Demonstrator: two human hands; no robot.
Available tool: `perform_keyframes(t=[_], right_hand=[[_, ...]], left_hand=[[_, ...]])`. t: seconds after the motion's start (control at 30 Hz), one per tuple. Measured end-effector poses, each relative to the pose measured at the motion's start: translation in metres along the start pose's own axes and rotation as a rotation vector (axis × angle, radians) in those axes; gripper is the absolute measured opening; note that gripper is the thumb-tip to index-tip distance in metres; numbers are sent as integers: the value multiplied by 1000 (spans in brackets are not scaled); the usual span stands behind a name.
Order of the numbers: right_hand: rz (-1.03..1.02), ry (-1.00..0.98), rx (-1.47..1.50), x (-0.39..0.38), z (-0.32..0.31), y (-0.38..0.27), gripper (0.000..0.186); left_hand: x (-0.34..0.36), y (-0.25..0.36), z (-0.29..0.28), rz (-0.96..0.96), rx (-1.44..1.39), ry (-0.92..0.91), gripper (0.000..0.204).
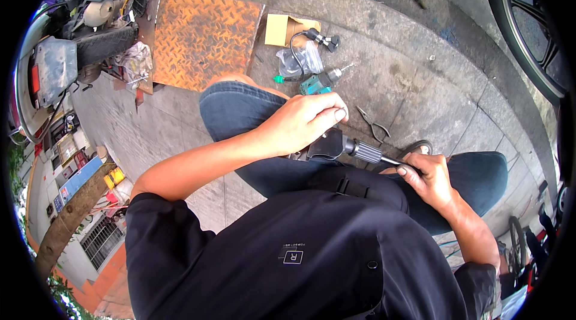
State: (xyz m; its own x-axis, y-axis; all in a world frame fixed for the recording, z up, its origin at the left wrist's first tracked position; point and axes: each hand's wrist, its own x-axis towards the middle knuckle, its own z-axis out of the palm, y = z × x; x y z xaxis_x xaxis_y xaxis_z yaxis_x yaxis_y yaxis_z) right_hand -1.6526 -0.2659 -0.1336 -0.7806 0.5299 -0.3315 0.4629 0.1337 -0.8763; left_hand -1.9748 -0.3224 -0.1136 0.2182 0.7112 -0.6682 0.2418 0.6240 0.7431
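Across my lap lies a black, blocky part [327,144] with a grey ribbed cylinder [365,152] and a thin metal rod [391,160] extending to the right. My right hand [427,181] is closed round the rod's far end, thumb along it. Just above the black part is my left hand [309,117], its thumb pressed to curled fingers; whatever they pinch is hidden. Beyond my knees, pliers [373,123] lie with handles apart. A teal power drill [318,83] with a bit fitted lies near my left hand.
Past the drill are a clear plastic bag [300,59], a black device with a cable [323,39] and an open cardboard box [285,30]. An orange metal plate [207,38] lies far left. A motorcycle [57,68] stands left; a wheel [528,26] rises at far right.
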Motion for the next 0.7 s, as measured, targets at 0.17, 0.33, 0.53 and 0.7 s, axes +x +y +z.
perform_keyframes(t=[0.17,0.33,0.53,0.7], right_hand=[[24,0,11,-2,0,0,25],[62,-22,59,-3,0,0,28],[124,-96,119,4,-10,-5,39],[214,-158,216,10,-14,-1,45]], left_hand=[[3,-1,0,-17,-12,-21,22],[4,0,1,-69,-70,-52,22],[8,1,0,-103,-154,-69,24],[15,-3,-6,-266,-241,-131,27]])
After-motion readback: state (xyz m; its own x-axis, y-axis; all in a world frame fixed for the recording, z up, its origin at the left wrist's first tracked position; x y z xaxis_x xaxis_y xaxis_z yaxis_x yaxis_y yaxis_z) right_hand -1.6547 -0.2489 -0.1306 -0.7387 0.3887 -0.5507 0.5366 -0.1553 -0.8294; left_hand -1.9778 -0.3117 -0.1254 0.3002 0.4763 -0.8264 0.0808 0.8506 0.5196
